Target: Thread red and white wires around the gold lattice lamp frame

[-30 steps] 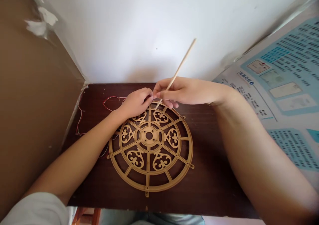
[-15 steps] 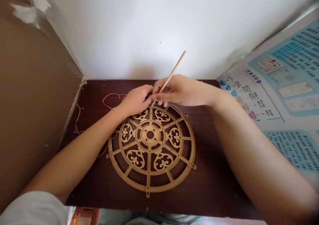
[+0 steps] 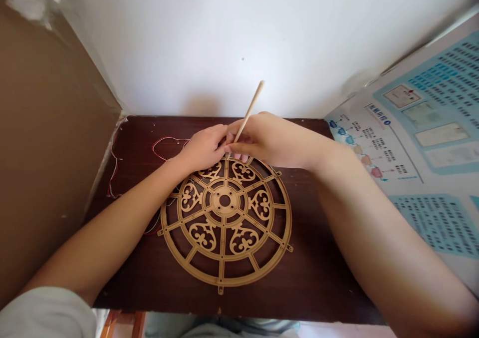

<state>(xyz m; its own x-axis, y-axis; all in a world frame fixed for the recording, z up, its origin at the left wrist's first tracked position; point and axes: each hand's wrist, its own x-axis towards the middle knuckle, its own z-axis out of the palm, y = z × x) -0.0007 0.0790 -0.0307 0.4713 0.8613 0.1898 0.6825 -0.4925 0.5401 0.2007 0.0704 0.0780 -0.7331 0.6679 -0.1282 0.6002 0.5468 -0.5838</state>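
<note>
stick was pinched in right hand, long axis steeply tilted: top end toward 1 o'clock, lower tip down at the 12 o'clock rim of the wooden wheel, contact unclear. stick looked slim, straight, pale, plain. wheel lay flat on the dark bench, light tan, openwork, spokes round a holed hub, scroll inserts between, small tabs at 2, 4, 6 and 8 o'clock. left hand rested at wheel's 11 o'clock, fingers curled; couldn't tell if it gripped anything.
</note>
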